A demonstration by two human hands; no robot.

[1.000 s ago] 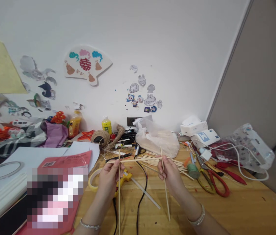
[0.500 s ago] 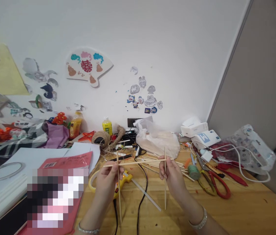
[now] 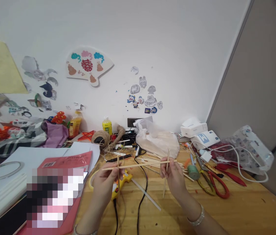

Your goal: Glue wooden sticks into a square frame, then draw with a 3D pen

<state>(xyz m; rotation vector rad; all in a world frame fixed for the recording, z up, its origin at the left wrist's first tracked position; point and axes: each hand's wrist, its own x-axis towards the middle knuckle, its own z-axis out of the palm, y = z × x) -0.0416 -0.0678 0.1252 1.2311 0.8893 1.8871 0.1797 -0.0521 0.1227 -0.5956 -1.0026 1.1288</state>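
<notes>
Between my hands a thin wooden stick (image 3: 140, 165) runs crosswise, crossed near each end by another stick. My left hand (image 3: 107, 178) pinches the left crossing, where an upright stick (image 3: 118, 189) passes. At the other end, my right hand (image 3: 173, 174) closes its fingers round the crossing with a slightly slanted stick (image 3: 164, 191). Whether the sticks are joined there, I cannot tell. Beneath my left hand lies a yellow glue gun (image 3: 126, 177), with a translucent glue stick (image 3: 146, 195) sticking out to its right.
Loose wooden sticks (image 3: 150, 160) lie behind my hands, before a white plastic bag (image 3: 158, 143). Red-handled scissors (image 3: 219, 186) and a green thread spool (image 3: 193, 172) are to the right. A black cord (image 3: 142, 195) crosses the table. A phone (image 3: 8, 212) rests on a red folder (image 3: 75, 199) at left.
The right-hand stick has tilted, its lower end rising and moving slightly left. The left upright's lower end also sits higher. Both hands keep their grip.
</notes>
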